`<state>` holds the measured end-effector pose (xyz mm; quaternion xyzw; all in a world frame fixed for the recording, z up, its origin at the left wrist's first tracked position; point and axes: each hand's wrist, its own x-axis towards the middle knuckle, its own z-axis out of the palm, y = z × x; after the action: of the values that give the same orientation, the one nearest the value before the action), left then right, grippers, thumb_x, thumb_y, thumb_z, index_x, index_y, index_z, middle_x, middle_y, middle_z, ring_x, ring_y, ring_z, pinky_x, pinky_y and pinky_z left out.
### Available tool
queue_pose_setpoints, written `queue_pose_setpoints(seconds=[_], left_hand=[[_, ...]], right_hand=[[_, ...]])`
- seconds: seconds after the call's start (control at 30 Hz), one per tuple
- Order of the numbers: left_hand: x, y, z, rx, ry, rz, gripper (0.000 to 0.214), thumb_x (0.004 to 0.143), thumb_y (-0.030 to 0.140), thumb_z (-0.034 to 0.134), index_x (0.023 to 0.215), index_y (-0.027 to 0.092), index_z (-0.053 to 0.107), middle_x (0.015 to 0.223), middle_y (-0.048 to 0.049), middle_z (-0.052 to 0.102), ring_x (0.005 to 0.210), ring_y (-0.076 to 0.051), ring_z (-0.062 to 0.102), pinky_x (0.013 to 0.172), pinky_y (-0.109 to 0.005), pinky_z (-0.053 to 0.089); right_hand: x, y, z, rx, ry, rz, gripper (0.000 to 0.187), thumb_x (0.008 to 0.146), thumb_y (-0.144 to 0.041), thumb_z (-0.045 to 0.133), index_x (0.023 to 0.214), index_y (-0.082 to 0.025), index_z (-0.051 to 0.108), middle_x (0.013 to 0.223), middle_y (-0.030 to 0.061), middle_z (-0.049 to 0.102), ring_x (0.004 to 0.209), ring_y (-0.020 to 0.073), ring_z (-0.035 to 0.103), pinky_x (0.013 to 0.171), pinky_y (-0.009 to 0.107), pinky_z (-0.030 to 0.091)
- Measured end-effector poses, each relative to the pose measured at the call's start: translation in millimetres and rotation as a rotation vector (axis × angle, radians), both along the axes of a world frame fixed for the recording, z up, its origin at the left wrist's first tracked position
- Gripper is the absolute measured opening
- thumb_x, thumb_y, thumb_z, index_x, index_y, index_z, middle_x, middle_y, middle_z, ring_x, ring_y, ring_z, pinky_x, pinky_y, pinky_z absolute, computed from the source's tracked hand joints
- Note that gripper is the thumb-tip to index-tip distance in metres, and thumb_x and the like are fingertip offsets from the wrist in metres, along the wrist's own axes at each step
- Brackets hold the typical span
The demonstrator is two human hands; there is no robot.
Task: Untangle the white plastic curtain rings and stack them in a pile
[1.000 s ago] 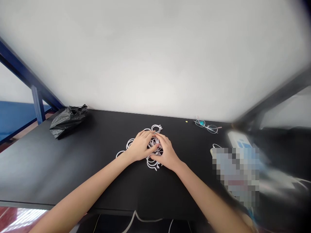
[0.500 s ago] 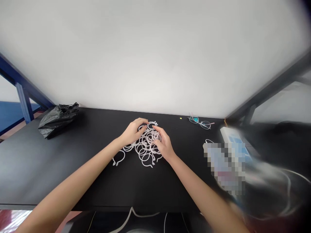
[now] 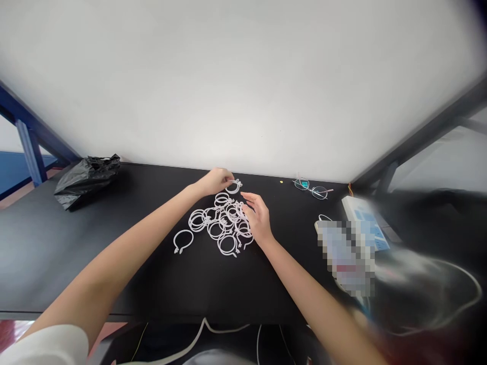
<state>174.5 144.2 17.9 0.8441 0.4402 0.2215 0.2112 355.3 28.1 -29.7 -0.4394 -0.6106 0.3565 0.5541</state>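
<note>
Several white plastic rings [image 3: 227,244], each with a gap and small knobbed ends, lie in an overlapping pile on the black table [image 3: 171,284]. At the pile's far edge my left hand [image 3: 217,181] has its fingers closed on one white ring [image 3: 233,188]; the fingertips are partly hidden. My right hand [image 3: 259,218] is over the right side of the pile, fingers apart and nothing held between them. A single ring [image 3: 183,241] lies separate at the pile's near left.
A crumpled black plastic bag [image 3: 89,177] sits at the back left. Eyeglasses [image 3: 318,192] lie at the back right, near a white and blue box [image 3: 363,218] and a blurred-out flat object [image 3: 344,258]. A white wall [image 3: 243,91] rises behind the table.
My left hand has moved away from me to the pile's far edge and closed on a ring, which now sits apart from the pile. My right hand stays near the pile's right side.
</note>
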Motion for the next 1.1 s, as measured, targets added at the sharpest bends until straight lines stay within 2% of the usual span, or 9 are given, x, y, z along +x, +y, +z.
queue_pose_setpoints(seconds=[0.1,0.2,0.33,0.47,0.63,0.77,0.87,0.97,1.1], left_hand=[[-22,-18,17.7,0.002,-0.04,0.046,0.025,0.086,0.033,0.056,0.087,0.013,0.07,0.077,-0.0076,0.072,0.061,-0.015,0.061,0.06,-0.025,0.046],[-39,-48,26.0,-0.103,-0.058,-0.019,0.024,0.083,0.037,0.061,0.083,0.015,0.067,0.066,-0.0033,0.07,0.056,-0.014,0.061,0.055,-0.022,0.045],[-45,-77,18.2,-0.207,-0.017,-0.059,0.018,0.08,0.034,0.065,0.077,0.017,0.062,0.055,0.0025,0.061,0.05,-0.011,0.054,0.052,-0.02,0.042],[-46,-82,4.9,-0.228,-0.089,0.004,0.018,0.079,0.033,0.068,0.075,0.017,0.06,0.051,0.0051,0.056,0.046,-0.009,0.049,0.051,-0.02,0.04],[-50,-90,-11.4,-0.225,-0.26,0.024,0.024,0.083,0.04,0.067,0.085,0.017,0.07,0.088,-0.0055,0.071,0.054,-0.01,0.061,0.053,-0.022,0.047],[-50,-104,-19.5,-0.215,-0.421,0.095,0.022,0.087,0.036,0.062,0.093,0.017,0.071,0.09,-0.0071,0.071,0.065,-0.014,0.067,0.061,-0.024,0.053],[-46,-114,-17.1,-0.234,-0.55,0.091,0.019,0.088,0.029,0.059,0.091,0.017,0.074,0.102,-0.0089,0.071,0.081,-0.018,0.07,0.07,-0.027,0.057],[-41,-119,-11.8,-0.278,-0.592,0.111,0.018,0.087,0.025,0.059,0.093,0.018,0.074,0.094,-0.0076,0.072,0.081,-0.018,0.068,0.07,-0.028,0.058],[-39,-122,-7.8,-0.39,-0.715,0.092,0.017,0.086,0.028,0.063,0.094,0.018,0.074,0.104,-0.0094,0.073,0.098,-0.023,0.068,0.081,-0.033,0.058]], right_hand=[[0,1,-1.6,-0.008,0.003,-0.019,0.025,0.087,-0.029,0.058,0.111,-0.023,0.064,0.12,0.0088,0.067,0.116,0.0254,0.062,0.102,0.046,0.049],[-2,1,-2.1,-0.015,-0.017,-0.033,0.023,0.087,-0.03,0.059,0.108,-0.022,0.065,0.116,0.009,0.069,0.112,0.025,0.064,0.099,0.045,0.05],[-5,-1,0.3,0.011,-0.084,-0.039,0.023,0.086,-0.03,0.062,0.107,-0.022,0.065,0.113,0.009,0.07,0.109,0.0249,0.065,0.097,0.043,0.051],[-6,-2,2.1,0.061,-0.118,-0.04,0.019,0.086,-0.028,0.061,0.103,-0.021,0.065,0.111,0.0089,0.071,0.107,0.0244,0.066,0.094,0.041,0.052],[-5,-4,4.4,0.145,-0.196,-0.061,0.011,0.086,-0.025,0.06,0.095,-0.022,0.065,0.108,0.0086,0.071,0.104,0.0247,0.067,0.092,0.042,0.054],[-7,-8,7.1,0.255,-0.275,-0.059,0.009,0.087,-0.024,0.06,0.093,-0.022,0.065,0.105,0.0092,0.071,0.101,0.0248,0.067,0.091,0.043,0.053],[-10,-12,8.0,0.364,-0.364,-0.016,0.012,0.087,-0.024,0.062,0.099,-0.022,0.065,0.106,0.0078,0.072,0.102,0.0246,0.067,0.1,0.047,0.047],[-12,-15,7.7,0.413,-0.421,0.036,0.016,0.088,-0.025,0.064,0.104,-0.023,0.063,0.105,0.0063,0.073,0.104,0.0243,0.067,0.107,0.049,0.041],[-13,-14,6.8,0.39,-0.413,0.053,0.018,0.088,-0.025,0.063,0.106,-0.023,0.063,0.106,0.0068,0.073,0.104,0.0241,0.066,0.104,0.048,0.044]])
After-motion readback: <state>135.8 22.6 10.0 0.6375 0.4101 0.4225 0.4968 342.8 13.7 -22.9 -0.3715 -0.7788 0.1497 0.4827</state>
